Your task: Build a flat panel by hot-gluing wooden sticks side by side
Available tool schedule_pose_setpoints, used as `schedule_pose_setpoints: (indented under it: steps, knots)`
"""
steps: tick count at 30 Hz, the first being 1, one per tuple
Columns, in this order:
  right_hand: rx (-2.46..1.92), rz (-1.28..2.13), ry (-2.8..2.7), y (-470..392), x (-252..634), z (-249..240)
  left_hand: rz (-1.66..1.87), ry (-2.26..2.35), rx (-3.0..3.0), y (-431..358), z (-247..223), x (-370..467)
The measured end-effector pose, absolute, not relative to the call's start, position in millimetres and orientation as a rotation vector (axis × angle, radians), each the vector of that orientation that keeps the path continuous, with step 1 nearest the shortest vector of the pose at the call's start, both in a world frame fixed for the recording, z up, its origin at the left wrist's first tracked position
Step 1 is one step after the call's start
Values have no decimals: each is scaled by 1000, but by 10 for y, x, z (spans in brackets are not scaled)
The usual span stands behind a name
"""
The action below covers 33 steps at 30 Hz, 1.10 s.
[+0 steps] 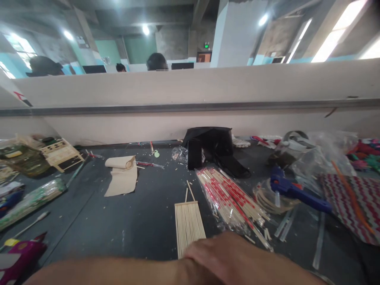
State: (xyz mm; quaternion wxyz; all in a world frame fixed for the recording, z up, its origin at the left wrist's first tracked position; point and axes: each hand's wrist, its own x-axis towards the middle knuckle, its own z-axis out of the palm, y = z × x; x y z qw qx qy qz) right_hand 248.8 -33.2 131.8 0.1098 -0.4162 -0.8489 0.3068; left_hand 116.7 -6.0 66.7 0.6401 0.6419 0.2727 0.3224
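A flat panel of pale wooden sticks (190, 223) laid side by side rests on the dark table, with a crosspiece along its far end. Two loose sticks poke out beyond that end. My right hand (222, 253) lies over the panel's near end, covering it. From the left comes my left forearm, meeting the right hand at the bottom edge; my left hand (190, 271) is blurred there. The fingers of both hands are hidden or smeared, so their grip does not show. Just right of the panel is a plastic bag of wooden sticks (234, 198) with red print.
A blue glue gun (297, 192) lies at right, beside clear glue sticks (286, 225) and a patterned cloth (350, 202). Left are a partly unrolled beige cloth (123, 178), a small wooden model (62, 154) and a magenta glue gun (23, 257). A phone (194, 155) leans on a black bag (210, 140).
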Motion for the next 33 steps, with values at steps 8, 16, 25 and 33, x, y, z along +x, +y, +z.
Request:
schedule_pose_setpoints:
  steps: [8, 16, 25, 33]
  knots:
    - [-1399, 1125, -1281, -709, 3223, 753, 840, 559, 1573, 160, 1353, 620]
    - [-926, 866, -924, -631, 3046, 1191, 1284, 584, 684, 386, 1381, 963]
    - [-858, 1162, -931, -179, 2541, 799, 1414, 354, 363, 432, 1248, 1081]
    - [-886, 1380, -1071, -156, 1945, 677, 1364, 400, 530, 225, 911, 1388]
